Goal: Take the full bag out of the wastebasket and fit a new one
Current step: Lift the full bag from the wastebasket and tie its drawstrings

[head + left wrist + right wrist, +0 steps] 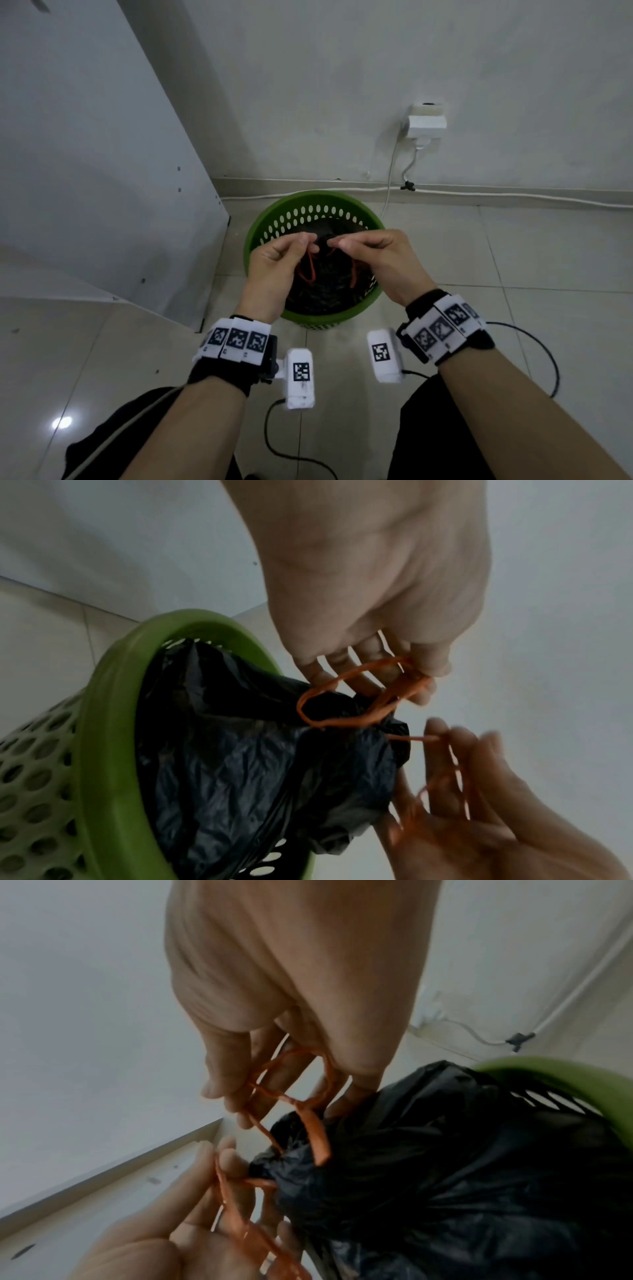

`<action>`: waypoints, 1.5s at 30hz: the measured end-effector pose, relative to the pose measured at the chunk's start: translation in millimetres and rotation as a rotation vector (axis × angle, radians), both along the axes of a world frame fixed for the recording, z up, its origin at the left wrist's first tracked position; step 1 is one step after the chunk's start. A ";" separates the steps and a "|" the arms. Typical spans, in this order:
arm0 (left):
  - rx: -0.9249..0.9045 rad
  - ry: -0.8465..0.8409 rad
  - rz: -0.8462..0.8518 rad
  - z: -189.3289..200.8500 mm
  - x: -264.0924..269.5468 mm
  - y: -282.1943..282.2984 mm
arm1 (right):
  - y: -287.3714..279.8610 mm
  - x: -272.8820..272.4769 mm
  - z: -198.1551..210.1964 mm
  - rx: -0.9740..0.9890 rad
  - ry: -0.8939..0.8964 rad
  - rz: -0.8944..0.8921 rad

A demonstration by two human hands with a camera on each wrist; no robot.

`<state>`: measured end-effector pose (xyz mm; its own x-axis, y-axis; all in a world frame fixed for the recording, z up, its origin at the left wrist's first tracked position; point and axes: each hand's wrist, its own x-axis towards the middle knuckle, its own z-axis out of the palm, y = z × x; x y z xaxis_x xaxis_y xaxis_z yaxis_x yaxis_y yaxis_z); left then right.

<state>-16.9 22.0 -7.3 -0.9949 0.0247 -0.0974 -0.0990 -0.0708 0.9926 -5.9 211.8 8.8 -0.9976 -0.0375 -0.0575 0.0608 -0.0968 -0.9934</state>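
A green perforated wastebasket stands on the floor by the wall, with a full black bag gathered shut at the top inside it. Both hands meet over the bag's mouth. My left hand pinches one orange drawstring loop, and my right hand pinches the other. In the left wrist view, the left hand holds a loop above the bag. In the right wrist view, the right hand has the string threaded round its fingers.
A white cabinet panel stands close on the basket's left. A wall socket with a plug and cables along the skirting lie behind it. Tiled floor extends to the right. My knees are at the bottom edge.
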 end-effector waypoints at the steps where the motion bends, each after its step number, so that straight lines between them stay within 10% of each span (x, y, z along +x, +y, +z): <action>1: -0.003 -0.026 0.026 -0.6 -0.6 5.2 | -4.3 -0.6 -2.5 -0.057 -0.040 -0.044; 18: -0.724 0.294 -0.157 -6.8 -14.4 20.1 | -54.4 -3.0 -33.1 0.445 0.068 -0.303; 33: -0.690 0.186 -0.039 -29.1 -7.5 11.8 | -50.8 -20.6 -46.0 -0.108 -0.179 -0.578; 38: -0.707 -0.070 -0.323 -39.7 -3.3 13.9 | -45.9 -24.7 -36.7 0.371 0.046 -0.416; 45: -0.549 -0.057 -0.237 -35.9 -13.8 1.1 | -49.6 -14.3 -72.8 1.087 0.333 -0.035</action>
